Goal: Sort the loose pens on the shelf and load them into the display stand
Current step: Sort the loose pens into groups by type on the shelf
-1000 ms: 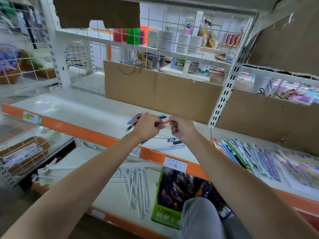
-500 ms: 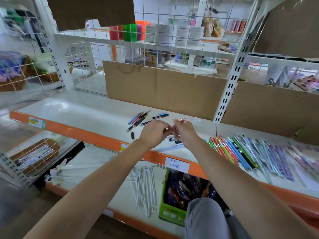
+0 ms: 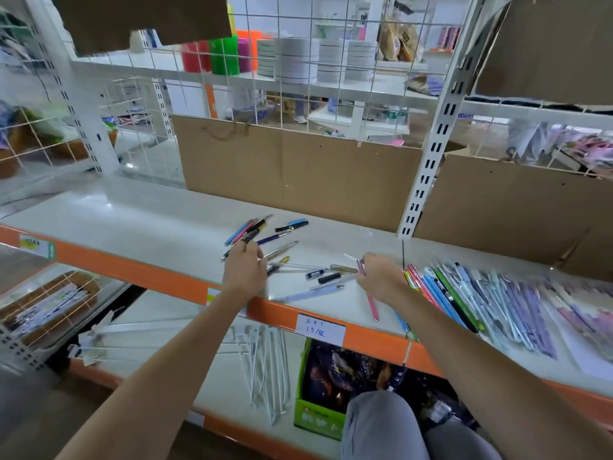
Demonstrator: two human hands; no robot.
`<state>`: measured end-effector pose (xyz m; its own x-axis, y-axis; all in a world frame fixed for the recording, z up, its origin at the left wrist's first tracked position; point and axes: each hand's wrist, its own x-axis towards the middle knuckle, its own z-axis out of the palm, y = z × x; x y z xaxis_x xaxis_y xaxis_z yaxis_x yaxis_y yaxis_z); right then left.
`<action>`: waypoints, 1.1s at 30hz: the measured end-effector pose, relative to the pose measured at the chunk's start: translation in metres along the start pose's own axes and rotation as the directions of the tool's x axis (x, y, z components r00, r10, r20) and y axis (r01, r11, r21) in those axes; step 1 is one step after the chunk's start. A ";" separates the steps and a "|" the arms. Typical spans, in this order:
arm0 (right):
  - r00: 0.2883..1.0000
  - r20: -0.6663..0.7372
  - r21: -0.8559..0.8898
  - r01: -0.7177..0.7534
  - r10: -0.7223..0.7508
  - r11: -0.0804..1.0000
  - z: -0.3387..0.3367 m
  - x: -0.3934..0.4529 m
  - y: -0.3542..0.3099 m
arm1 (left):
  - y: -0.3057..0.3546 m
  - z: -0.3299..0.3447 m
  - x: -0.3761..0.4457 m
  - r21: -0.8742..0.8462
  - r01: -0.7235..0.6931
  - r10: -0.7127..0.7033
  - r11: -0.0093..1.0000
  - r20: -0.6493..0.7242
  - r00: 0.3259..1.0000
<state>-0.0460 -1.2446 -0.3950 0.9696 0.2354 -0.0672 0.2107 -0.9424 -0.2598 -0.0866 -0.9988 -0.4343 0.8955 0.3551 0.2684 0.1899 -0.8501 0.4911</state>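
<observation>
Our right hand (image 3: 381, 277) pinches a pink pen (image 3: 371, 298); our left hand (image 3: 244, 268), fingers curled, touches loose pens (image 3: 265, 234). Packaged pens (image 3: 481, 293) crowd the shelf (image 3: 132, 220) at three o'clock, cardboard (image 3: 298, 174) at twelve.

Two bare forearms with no sleeves, watch or rings in sight, left hand (image 3: 243, 270) and right hand (image 3: 381, 277) ungloved, plus grey trousers (image 3: 381, 426) over the near knees.

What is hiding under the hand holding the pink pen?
The right hand grips the pink pen, which sticks out below it. A white pen runs under the fingers. Whatever else lies beneath the palm is covered.
</observation>
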 end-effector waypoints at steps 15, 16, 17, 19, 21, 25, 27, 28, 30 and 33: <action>0.973 0.093 -0.050 0.219 -0.213 0.975 0.002 0.017 -0.023 | 0.008 0.008 0.001 0.043 -0.227 0.228 0.973 -0.015 0.974; 0.961 0.135 -0.045 0.247 -0.239 0.968 0.003 0.020 -0.023 | 0.007 0.009 0.002 0.062 -0.274 0.274 0.960 0.008 0.962; 0.953 0.168 -0.045 0.262 -0.251 0.964 0.003 0.022 -0.022 | 0.007 0.009 0.001 0.075 -0.297 0.295 0.952 0.037 0.955; 0.953 0.191 -0.057 0.251 -0.237 0.966 0.002 0.026 -0.018 | 0.007 0.010 0.001 0.102 -0.270 0.263 0.957 0.077 0.962; 0.956 0.200 -0.088 0.234 -0.213 0.968 0.001 0.030 -0.016 | 0.007 0.009 0.002 0.121 -0.214 0.209 0.969 0.052 0.976; 0.950 0.223 -0.064 0.239 -0.220 0.969 -0.003 0.045 -0.018 | 0.010 0.008 0.001 0.154 -0.148 0.139 0.977 0.063 0.988; 0.955 0.195 0.014 0.224 -0.223 0.974 -0.002 0.057 -0.022 | 0.011 0.010 0.001 0.148 -0.150 0.146 0.977 0.037 0.989; 0.957 0.181 0.053 0.222 -0.228 0.974 -0.001 0.063 -0.024 | 0.010 0.011 0.001 0.127 -0.147 0.146 0.981 0.020 0.989; 0.957 0.132 0.121 0.243 -0.258 0.962 0.003 0.076 -0.031 | 0.007 0.013 0.001 0.074 -0.142 0.143 0.987 -0.003 0.990; 0.951 -0.023 0.190 0.305 -0.307 0.933 0.010 0.097 -0.044 | 0.003 0.017 0.000 -0.007 -0.119 0.118 0.993 -0.101 0.988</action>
<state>0.0378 -1.1774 -0.3999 0.8608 0.5076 0.0381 0.4691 -0.7621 -0.4463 -0.0795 -1.0083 -0.4467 0.8664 0.2896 0.4068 0.0786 -0.8836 0.4616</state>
